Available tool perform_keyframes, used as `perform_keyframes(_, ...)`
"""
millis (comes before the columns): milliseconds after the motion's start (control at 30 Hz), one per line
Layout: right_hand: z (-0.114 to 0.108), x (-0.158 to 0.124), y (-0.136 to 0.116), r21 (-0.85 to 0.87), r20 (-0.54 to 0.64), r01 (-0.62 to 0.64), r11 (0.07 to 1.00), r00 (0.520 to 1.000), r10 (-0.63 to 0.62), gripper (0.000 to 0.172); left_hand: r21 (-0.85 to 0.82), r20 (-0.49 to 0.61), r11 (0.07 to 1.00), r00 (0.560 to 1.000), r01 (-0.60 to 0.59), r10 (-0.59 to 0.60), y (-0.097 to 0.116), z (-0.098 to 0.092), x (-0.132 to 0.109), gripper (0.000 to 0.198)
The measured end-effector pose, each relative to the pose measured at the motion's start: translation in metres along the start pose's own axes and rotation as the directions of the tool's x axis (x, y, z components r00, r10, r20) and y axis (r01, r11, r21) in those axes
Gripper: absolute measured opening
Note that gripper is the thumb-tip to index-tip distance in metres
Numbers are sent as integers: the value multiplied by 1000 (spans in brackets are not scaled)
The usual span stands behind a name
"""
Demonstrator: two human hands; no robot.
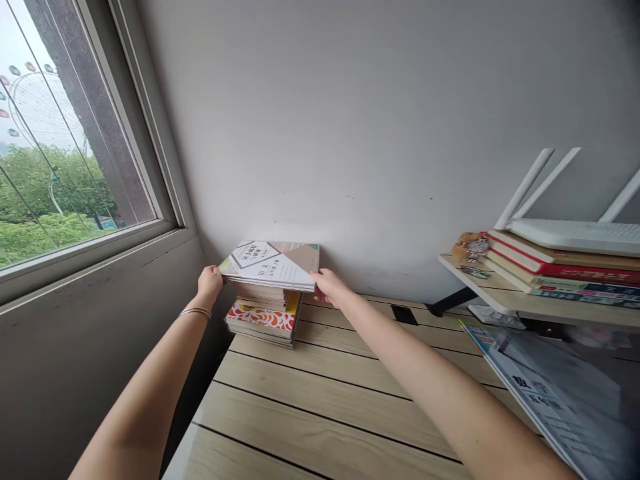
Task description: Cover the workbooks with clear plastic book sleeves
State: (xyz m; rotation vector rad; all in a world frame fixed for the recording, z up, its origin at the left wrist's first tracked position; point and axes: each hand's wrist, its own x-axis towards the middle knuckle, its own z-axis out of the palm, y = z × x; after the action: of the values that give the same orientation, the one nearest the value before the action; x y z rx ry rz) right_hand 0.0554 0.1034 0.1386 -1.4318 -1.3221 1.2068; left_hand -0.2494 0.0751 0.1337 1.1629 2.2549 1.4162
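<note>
Top book (pixel 273 263): white and tan cover with a diamond-shaped title panel and printed characters, lying flat on the book stack (pixel 263 313) in the far left corner of the wooden desk (pixel 320 400), close to the grey wall (pixel 375 133).

Left hand (pixel 210 280): closed on the book's left edge, fingers curled around it; a thin bracelet (pixel 196 311) on the wrist.

Right hand (pixel 330 287): gripping the book's right edge, thumb on top. The two hands are well apart, one at each side of the cover.

Book stack: several volumes laid flat beneath the held book; one near the bottom shows a red, orange and white patterned cover.

Window (pixel 65 153): on the left, with trees and a Ferris wheel outside.

Shelf (pixel 530 297): at right, raised above the desk, bearing flat-lying books (pixel 565 273) with red and tan spines, and a white router (pixel 575 233) with upright antennas on top of them.

Magazine (pixel 550 393): glossy, lying at the lower right, near the desk's edge.
</note>
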Motion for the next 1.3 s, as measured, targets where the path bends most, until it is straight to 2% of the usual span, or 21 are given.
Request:
perform_keyframes(100, -2, -9, 1, 80, 82, -36, 996, 996, 30, 17, -24, 21, 998, 999, 50, -49, 3, 3, 2, 28)
perform_keyframes(233, 1, -20, -2, 193, 135, -61, 979, 990, 35, 13, -75, 44, 992, 994, 99, -96, 4, 4, 4, 27)
perform_keyframes(533, 5, -36, -7, 473, 169, -105, 875, 985, 27, 30, -190, 59, 968, 987, 161, -152, 3, 6, 7, 25)
perform_keyframes(667, 5, -35, -11, 535, 138, -93, 840, 990, 22, 37, -230, 47, 960, 987, 159, -152, 2, 7, 7, 24)
perform_keyframes(767, 6, -36, -11, 551, 121, -89, 830, 992, 26, 35, -247, 38, 959, 990, 140, -135, 2, 8, 6, 20)
perform_keyframes(933, 8, -34, -9, 566, 92, -95, 819, 994, 52, 41, -184, 16, 975, 992, 127, -127, 5, 7, 3, 17)
perform_keyframes(1033, 9, -32, -8, 564, 90, -105, 819, 994, 65, 45, -99, -35, 989, 993, 111, -115, 10, 5, -2, 17)
perform_keyframes(1133, 5, -33, -7, 546, 123, -112, 830, 991, 53, 37, 6, -153, 998, 986, 64, -62, 19, 2, -14, 31)
perform_keyframes(1200, -1, -38, -7, 532, 138, -112, 839, 989, 45, 35, 75, -231, 997, 973, -5, 22, 30, 2, -28, 40)
perform_keyframes(1267, -9, -45, -3, 522, 121, -97, 847, 992, 39, 44, 228, -214, 955, 947, -190, 240, 43, 9, -48, 41)
perform_keyframes(1300, -14, -49, 1, 522, 103, -85, 849, 994, 36, 50, 322, -136, 891, 915, -321, 379, 49, 14, -60, 40)
